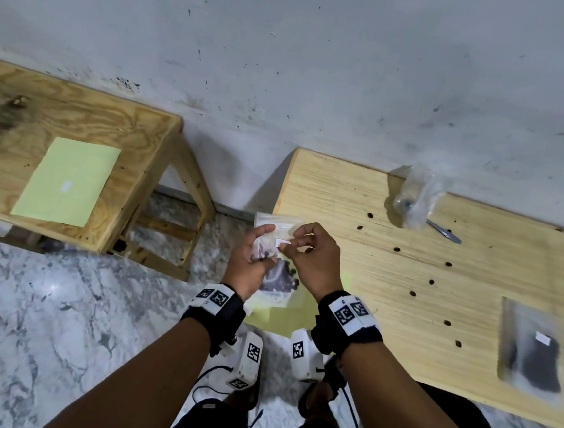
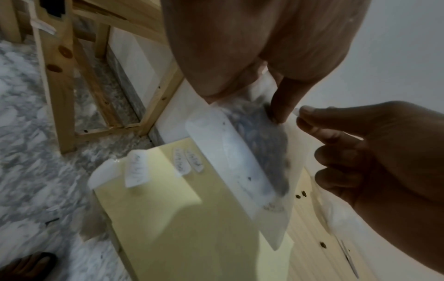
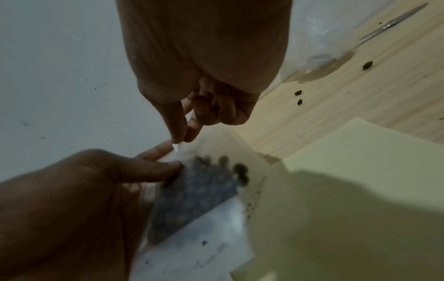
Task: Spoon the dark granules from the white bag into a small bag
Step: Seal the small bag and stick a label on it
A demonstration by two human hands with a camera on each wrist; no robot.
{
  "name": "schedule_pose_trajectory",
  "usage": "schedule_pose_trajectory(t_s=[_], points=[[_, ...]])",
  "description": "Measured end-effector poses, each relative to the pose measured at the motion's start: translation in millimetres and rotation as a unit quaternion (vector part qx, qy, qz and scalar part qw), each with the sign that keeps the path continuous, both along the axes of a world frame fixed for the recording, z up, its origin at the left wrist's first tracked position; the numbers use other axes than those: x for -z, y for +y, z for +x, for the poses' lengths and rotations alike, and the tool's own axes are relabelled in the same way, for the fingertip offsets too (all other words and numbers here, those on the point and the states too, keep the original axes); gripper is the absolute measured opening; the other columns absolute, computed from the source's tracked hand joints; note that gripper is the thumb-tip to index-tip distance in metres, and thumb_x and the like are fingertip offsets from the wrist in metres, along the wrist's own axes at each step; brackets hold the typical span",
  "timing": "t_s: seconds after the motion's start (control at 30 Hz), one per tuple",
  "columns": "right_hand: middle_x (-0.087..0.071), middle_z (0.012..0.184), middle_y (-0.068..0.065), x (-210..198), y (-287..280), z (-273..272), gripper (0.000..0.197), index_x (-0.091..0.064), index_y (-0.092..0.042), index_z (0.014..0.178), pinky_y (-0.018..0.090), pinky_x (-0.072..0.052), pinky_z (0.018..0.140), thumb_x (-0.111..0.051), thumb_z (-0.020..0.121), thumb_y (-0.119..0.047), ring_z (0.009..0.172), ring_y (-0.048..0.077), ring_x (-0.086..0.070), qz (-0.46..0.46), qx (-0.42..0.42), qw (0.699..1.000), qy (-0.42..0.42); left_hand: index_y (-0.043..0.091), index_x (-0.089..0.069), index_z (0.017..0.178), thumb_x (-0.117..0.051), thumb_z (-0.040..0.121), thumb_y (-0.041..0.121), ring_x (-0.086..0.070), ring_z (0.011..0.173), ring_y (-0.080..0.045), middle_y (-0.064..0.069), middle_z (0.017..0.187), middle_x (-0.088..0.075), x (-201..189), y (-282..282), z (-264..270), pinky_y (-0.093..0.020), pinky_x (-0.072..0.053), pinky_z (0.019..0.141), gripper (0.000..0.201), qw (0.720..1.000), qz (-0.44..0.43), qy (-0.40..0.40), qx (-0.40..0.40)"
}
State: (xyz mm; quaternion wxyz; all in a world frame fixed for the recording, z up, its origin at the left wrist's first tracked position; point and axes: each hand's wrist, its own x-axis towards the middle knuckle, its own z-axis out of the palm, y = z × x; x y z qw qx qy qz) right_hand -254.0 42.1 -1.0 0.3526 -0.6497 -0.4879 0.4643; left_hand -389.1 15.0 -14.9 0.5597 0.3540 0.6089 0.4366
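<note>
A small clear bag [image 1: 277,276] with dark granules [image 3: 192,195] in it hangs in the air just off the table's left edge. My left hand [image 1: 264,246] grips its upper left part, thumb [image 2: 283,102] on the front. With thumb and forefinger, my right hand [image 1: 289,245] pinches a small white label [image 3: 177,147] at the bag's upper front. A metal spoon [image 1: 446,233] lies at the back of the table, its bowl inside a crumpled clear bag [image 1: 415,198]. Another clear bag of dark granules [image 1: 534,348] lies flat at the right.
A pale yellow sheet [image 2: 168,209] with several white labels [image 2: 135,169] stuck on it lies on the table corner under the hands. The light wooden table [image 1: 388,274] has dark holes. A wooden bench [image 1: 137,139] with a green sheet [image 1: 67,181] stands to the left, across a marble-floor gap.
</note>
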Motion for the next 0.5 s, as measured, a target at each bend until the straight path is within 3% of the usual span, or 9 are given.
schedule_pose_trajectory(t_s=[0.1,0.17,0.27,0.37,0.5], points=[[-0.067,0.072,-0.011,-2,-7,2,0.027,-0.059,-0.026,0.085,0.024,-0.048,0.064,-0.082,0.073,-0.017,0.072,0.004,-0.066,0.012,0.024,0.997,-0.069,0.024,-0.062,0.121,-0.061,0.081,-0.017,-0.063,0.108,-0.007,0.003,0.124,-0.064,-3,-3,9,-0.024,-0.054,0.088,0.058,1.000,0.012,0.010,0.026],[-0.066,0.074,-0.014,-5,-13,5,0.027,-0.057,-0.028,0.087,0.028,-0.050,0.065,-0.080,0.073,-0.022,0.071,0.004,-0.063,0.025,0.034,0.992,-0.118,0.029,-0.064,0.118,-0.061,0.081,-0.016,-0.064,0.107,-0.008,0.005,0.123,-0.065,-3,-6,15,-0.026,-0.055,0.087,0.058,0.999,0.018,0.024,0.033],[-0.057,0.095,-0.015,-10,-17,11,0.042,-0.052,-0.030,0.095,0.027,-0.044,0.068,-0.084,0.069,-0.029,0.083,0.004,-0.056,0.040,0.056,0.987,-0.148,0.026,-0.065,0.117,-0.059,0.079,-0.016,-0.063,0.109,-0.009,0.006,0.121,-0.065,-3,-8,18,-0.025,-0.054,0.086,0.057,0.999,0.022,0.035,0.029],[-0.055,0.105,-0.009,-11,-18,19,0.056,-0.047,-0.028,0.103,0.027,-0.042,0.071,-0.089,0.066,-0.034,0.089,0.008,-0.055,-0.024,0.087,0.990,-0.104,0.020,-0.067,0.115,-0.055,0.079,-0.017,-0.063,0.084,0.002,0.006,0.110,-0.068,-6,-7,22,-0.014,-0.051,0.070,0.054,1.000,0.010,0.010,0.015],[-0.063,0.085,-0.002,-8,-21,29,0.049,-0.050,-0.024,0.100,0.018,-0.042,0.059,-0.088,0.070,-0.030,0.072,0.013,-0.060,-0.061,0.108,0.992,-0.026,0.020,-0.071,0.108,-0.062,0.088,0.001,-0.063,0.084,0.005,0.007,0.106,-0.070,-6,-4,27,-0.009,-0.048,0.075,0.029,0.999,0.027,0.020,0.001]])
